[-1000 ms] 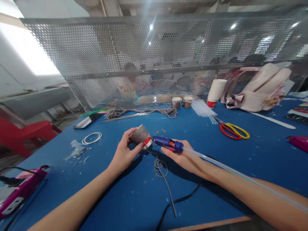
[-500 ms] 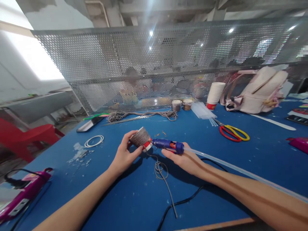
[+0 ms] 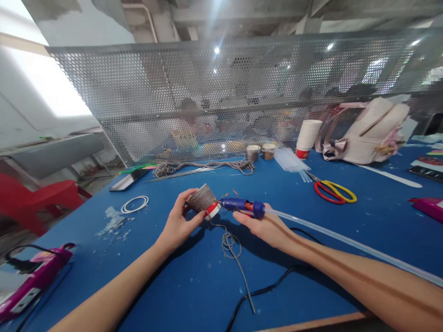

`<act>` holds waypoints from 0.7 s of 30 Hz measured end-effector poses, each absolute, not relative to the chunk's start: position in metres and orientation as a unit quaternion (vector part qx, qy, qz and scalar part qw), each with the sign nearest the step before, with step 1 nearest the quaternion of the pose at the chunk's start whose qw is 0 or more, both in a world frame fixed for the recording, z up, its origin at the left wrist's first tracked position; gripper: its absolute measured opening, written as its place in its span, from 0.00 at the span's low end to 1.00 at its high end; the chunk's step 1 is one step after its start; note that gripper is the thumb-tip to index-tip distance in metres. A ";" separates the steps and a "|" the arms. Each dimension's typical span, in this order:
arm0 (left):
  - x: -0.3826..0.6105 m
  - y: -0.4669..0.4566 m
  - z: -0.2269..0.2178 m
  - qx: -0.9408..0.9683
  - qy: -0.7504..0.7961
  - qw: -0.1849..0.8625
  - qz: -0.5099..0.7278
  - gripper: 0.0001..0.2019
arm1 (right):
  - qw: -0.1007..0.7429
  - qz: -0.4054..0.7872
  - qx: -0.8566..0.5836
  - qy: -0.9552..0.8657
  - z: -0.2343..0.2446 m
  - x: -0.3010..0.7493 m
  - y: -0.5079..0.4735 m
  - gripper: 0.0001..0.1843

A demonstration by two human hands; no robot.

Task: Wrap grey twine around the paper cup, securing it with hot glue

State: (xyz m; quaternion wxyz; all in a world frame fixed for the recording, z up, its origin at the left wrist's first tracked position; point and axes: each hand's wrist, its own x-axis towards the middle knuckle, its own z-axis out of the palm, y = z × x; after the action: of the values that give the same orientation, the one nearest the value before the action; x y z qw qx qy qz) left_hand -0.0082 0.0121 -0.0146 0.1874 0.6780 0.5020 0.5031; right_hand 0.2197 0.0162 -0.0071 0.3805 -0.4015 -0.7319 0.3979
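My left hand (image 3: pixel 178 221) grips a paper cup (image 3: pixel 204 202) lying on its side, most of it wrapped in grey cord, with a red and white band still bare at one end. My right hand (image 3: pixel 265 226) holds a blue glue gun (image 3: pixel 242 206) whose nozzle touches the cup's bare band. A long clear glue stick (image 3: pixel 339 242) juts from the back of the gun over my right forearm. Loose grey cord (image 3: pixel 230 244) trails from the cup onto the blue table (image 3: pixel 166 276), beside the gun's black cable (image 3: pixel 263 290).
Red and yellow scissors (image 3: pixel 334 190), a stack of paper cups (image 3: pixel 308 137), clear glue sticks (image 3: pixel 289 159) and a pink backpack (image 3: pixel 370 131) lie at the right. A cord bundle (image 3: pixel 204 165), white rings (image 3: pixel 134 204) and a magenta glue gun (image 3: pixel 31 281) lie left. A perforated metal screen (image 3: pixel 221 92) stands behind, with people beyond it.
Both hands keep their grip and stay nearly still; the cup and the glue gun nozzle remain together. The camera has shifted slightly.
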 end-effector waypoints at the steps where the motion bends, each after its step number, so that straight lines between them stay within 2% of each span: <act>1: -0.009 0.012 -0.015 0.679 0.501 0.190 0.502 0.23 | 0.382 0.402 -0.400 -0.730 -0.007 0.220 0.016 0.15; 8: -0.010 0.014 -0.017 0.686 0.496 0.187 0.498 0.23 | 0.371 0.377 -0.392 -0.753 -0.003 0.218 0.012 0.19; 21: -0.011 0.014 -0.017 0.679 0.496 0.195 0.505 0.23 | 0.378 0.421 -0.393 -0.725 -0.011 0.220 0.018 0.17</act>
State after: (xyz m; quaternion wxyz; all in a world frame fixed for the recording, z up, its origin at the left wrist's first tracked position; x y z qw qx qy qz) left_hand -0.0107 0.0140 -0.0171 0.1949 0.6790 0.4957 0.5052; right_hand 0.2202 0.0176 -0.0114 0.3783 -0.3928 -0.7249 0.4208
